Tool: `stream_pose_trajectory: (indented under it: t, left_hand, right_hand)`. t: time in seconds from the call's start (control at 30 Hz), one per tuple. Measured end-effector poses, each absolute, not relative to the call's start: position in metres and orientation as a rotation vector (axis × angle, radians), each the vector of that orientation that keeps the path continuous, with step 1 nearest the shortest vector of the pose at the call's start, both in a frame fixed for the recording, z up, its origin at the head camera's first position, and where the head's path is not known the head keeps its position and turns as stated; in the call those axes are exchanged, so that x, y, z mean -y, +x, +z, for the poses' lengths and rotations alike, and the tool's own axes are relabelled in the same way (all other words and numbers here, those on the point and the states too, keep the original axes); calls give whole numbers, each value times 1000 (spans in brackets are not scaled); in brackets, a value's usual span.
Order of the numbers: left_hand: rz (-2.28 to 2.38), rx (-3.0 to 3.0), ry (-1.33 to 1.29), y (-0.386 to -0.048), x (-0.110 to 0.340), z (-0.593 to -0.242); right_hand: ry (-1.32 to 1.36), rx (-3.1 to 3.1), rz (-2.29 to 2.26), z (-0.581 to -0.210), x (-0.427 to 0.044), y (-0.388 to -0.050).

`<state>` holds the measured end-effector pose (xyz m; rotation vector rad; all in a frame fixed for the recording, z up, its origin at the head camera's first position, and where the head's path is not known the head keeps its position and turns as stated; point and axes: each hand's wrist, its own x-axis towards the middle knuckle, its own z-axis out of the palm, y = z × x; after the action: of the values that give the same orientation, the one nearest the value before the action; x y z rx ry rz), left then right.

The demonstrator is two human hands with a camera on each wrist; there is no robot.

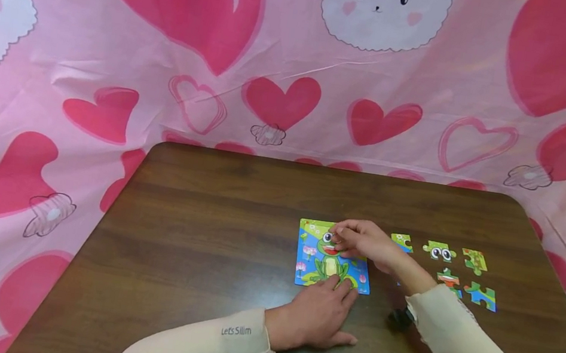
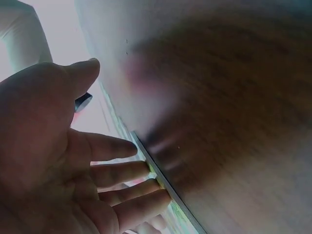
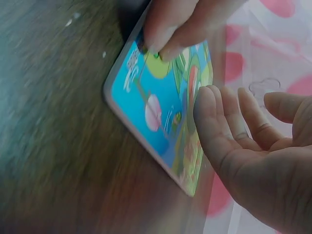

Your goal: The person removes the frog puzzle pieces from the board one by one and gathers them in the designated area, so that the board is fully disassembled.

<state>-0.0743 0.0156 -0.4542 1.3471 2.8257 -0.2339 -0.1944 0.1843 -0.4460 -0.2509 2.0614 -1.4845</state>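
Note:
A square frog puzzle board (image 1: 307, 255) lies flat on the table, showing a green frog against blue and yellow-green. My left hand (image 1: 318, 314) rests its straight fingertips on the board's near edge, thumb spread out to the side; the left wrist view shows those fingers (image 2: 129, 173) meeting the rim. Over the upper right part of the picture hovers my right hand (image 1: 368, 243), hiding that corner. In the right wrist view the right hand's fingers (image 3: 209, 117) are loosely bent, thumb apart, with nothing visible between them.
Several loose jigsaw pieces lie right of the board, among them one with frog eyes (image 1: 439, 252), a corner piece (image 1: 475, 261) and a blue-green one (image 1: 481, 295). My right forearm partly covers others. A pink heart-patterned cloth (image 1: 290, 51) hangs behind the brown table (image 1: 188, 229).

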Motion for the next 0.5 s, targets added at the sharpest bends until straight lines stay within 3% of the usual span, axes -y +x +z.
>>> stream_pose_trajectory:
  t: [0.5]
  left_hand:
    - [-276,-2814,1340,-76,-15,-454]
  right_hand:
    - [-282,-2014,-1421,-445,-140,-195]
